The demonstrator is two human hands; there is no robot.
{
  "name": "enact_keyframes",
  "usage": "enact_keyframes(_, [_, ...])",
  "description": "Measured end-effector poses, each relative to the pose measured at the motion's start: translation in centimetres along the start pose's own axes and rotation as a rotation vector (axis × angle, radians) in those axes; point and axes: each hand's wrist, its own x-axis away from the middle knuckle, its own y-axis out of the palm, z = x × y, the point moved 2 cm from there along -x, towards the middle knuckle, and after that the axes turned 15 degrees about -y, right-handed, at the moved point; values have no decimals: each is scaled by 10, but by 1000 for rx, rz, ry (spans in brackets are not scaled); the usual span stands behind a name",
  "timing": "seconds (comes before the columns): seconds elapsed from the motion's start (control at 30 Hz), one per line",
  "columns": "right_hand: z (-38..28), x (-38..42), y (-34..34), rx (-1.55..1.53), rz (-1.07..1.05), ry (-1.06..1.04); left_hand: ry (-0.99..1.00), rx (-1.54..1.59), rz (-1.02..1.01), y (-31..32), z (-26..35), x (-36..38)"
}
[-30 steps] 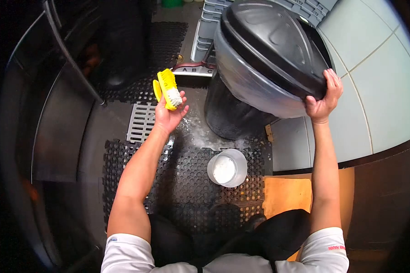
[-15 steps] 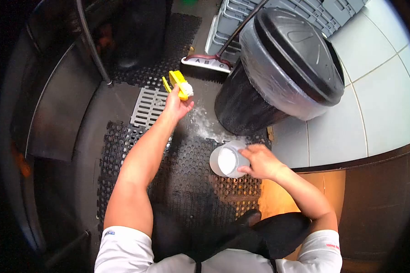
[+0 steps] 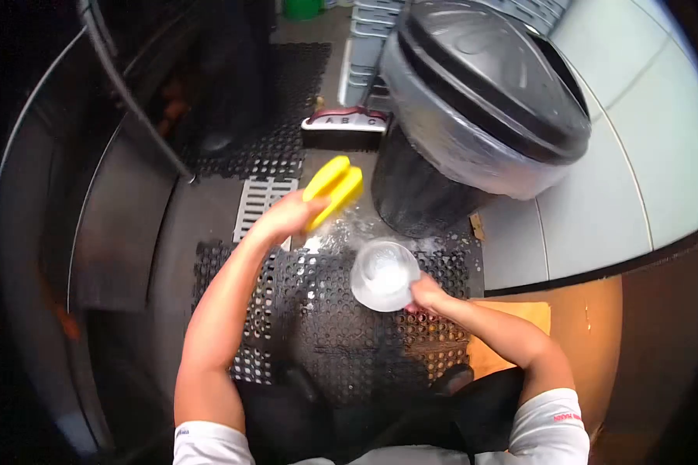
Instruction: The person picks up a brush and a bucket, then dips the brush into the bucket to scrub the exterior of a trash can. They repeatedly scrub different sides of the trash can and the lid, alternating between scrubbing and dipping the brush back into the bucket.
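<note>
My left hand [image 3: 288, 215] is closed around the handle of a yellow scrubbing brush [image 3: 336, 190], slightly blurred by motion. The brush is over wet floor, its yellow back facing up and its bristles hidden from me. In my right hand [image 3: 426, 294] is a translucent plastic tub [image 3: 364, 291], gripped at its right side, with its round mouth toward me. White powder or foam [image 3: 388, 277] shows inside the tub. Between the brush and the bin, a whitish wet patch [image 3: 349, 225] spreads over the floor.
A black lidded bin [image 3: 419, 186] with a clear liner stands ahead right. Behind the brush rests a broom head [image 3: 345, 128]. A drain grate [image 3: 254, 203] lies left, perforated rubber matting [image 3: 333, 310] below my hands. Grey crates [image 3: 361, 58] and a green container [image 3: 302, 8] are farther back.
The brush has come down and right, turning so its bristles no longer show. The tub has tilted, its mouth now more toward me, and my right hand sits lower on it.
</note>
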Motion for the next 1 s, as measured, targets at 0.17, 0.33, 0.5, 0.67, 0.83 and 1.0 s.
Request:
enact_keyframes(0.17, [-20,-31,20,143,144,-208,25,-1063,155,82,33,77])
enact_keyframes(0.33, [-25,-39,37,407,199,-532,125,-1036,601,135,-31,6])
enact_keyframes(0.5, [-49,-36,56,359,131,-575,175,-1071,624,142,-64,-52])
enact_keyframes(0.67, [-37,-17,58,195,23,-297,39,-856,276,145,-58,-37])
enact_keyframes(0.83, [-31,-12,30,156,-43,-199,34,-995,80,127,-44,-9])
enact_keyframes(1.0, [6,-2,-6,273,-260,42,-35,-538,-419,78,7,37])
